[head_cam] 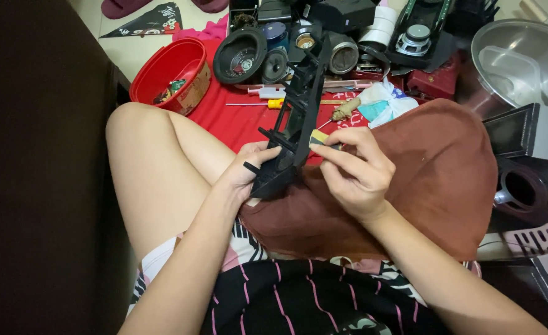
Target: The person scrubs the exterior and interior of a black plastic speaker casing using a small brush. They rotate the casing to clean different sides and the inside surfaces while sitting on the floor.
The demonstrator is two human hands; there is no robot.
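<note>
— What is held by the left hand (249, 170)?

— A long black plastic frame (292, 124) is gripped at its lower end, the fingers being closed around it. The frame is tilted up and away from the body, and its upper end is seen over the red cloth (237, 118).

— And the right hand (354, 170)?

— It is closed in a pinch on a small yellowish piece (318, 138), which is pressed against the side of the frame. What the piece is cannot be told for sure; it is possibly a bit of sponge or tape.

— Where is the frame set in relation to the lap?

— It is held above a brown cloth (435, 180) that is spread over the right knee. The bare left knee (137, 133) is seen just beside it.

— What is laid out beyond?

— A red plastic tub (168, 65) with small parts inside is placed at the far left on the floor. Several round black speaker cones (240, 56) are gathered behind the frame. A yellow-handled screwdriver (268, 103) is laid on the red cloth, and a crumpled white plastic bag (382, 102) is found near it. A metal bowl (522, 59) with a clear plastic container inside is seen at the far right.
</note>
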